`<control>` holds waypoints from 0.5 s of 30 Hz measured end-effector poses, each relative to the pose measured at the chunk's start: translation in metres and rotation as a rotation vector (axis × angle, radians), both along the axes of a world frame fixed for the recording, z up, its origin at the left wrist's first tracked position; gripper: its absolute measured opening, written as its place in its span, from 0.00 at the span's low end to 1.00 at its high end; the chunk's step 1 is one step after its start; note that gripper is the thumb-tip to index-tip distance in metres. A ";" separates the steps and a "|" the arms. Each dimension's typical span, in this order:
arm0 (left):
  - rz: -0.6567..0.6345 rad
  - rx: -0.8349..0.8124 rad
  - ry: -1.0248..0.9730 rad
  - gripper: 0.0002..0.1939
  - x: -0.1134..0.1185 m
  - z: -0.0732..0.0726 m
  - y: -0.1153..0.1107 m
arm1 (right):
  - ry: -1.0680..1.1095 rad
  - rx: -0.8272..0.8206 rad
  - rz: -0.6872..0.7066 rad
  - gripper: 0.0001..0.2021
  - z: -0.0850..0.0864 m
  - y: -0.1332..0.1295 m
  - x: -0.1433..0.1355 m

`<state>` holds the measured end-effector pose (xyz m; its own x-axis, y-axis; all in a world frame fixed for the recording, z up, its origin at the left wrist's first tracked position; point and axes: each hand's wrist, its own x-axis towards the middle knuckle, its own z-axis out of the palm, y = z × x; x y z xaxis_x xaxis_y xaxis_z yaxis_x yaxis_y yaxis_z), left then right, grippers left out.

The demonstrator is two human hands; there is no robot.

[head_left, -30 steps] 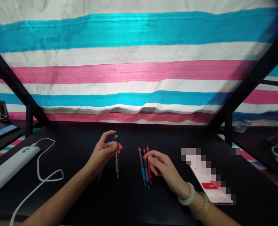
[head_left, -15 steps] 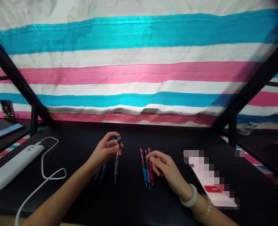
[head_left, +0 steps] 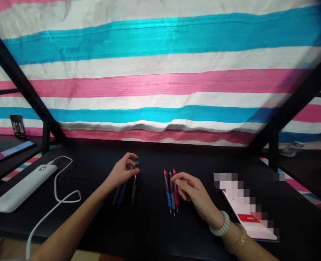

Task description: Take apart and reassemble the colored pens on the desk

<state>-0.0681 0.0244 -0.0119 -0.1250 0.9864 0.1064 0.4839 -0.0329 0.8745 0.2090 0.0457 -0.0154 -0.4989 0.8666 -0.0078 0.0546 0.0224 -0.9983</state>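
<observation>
Over the black desk, my left hand has its thumb and fingers closed on the upper end of a grey-grip pen, which points tip down toward me. A blue pen and a darker pen lie partly hidden beneath that hand. To the right, three pens lie side by side: one with a blue grip, one with a grey grip and a pink one. My right hand, fingers curled, has its fingertips closed on the pink pen's upper part.
A white power bank with a white cable lies on the left. On the right is a phone or tablet, partly pixelated. Striped cloth hangs behind the desk, between black frame bars.
My left hand has lowered the grey-grip pen slightly toward the desk, beside the blue pen. My right hand stays at the three pens. The whole view has shifted a little.
</observation>
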 end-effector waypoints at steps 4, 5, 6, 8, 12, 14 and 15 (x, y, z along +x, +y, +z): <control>0.036 0.001 0.210 0.18 -0.004 -0.002 0.001 | 0.005 0.000 -0.002 0.14 0.000 0.001 -0.001; 0.037 -0.001 0.253 0.17 -0.004 -0.002 0.002 | 0.008 0.001 -0.001 0.14 0.000 0.002 -0.001; 0.037 -0.005 0.292 0.15 -0.004 -0.003 0.002 | 0.011 0.004 0.001 0.14 0.000 0.002 -0.001; 0.035 -0.014 0.358 0.12 -0.003 -0.004 0.002 | 0.016 0.004 0.001 0.14 0.000 0.002 -0.001; 0.043 0.004 0.471 0.12 -0.001 -0.010 0.001 | 0.016 -0.007 -0.012 0.14 0.000 0.002 0.000; 0.047 0.032 0.524 0.12 -0.001 -0.011 0.001 | 0.021 -0.006 -0.019 0.14 0.000 0.003 0.001; 0.047 0.049 0.547 0.12 0.001 -0.012 0.000 | 0.025 -0.005 -0.021 0.13 -0.001 0.003 0.001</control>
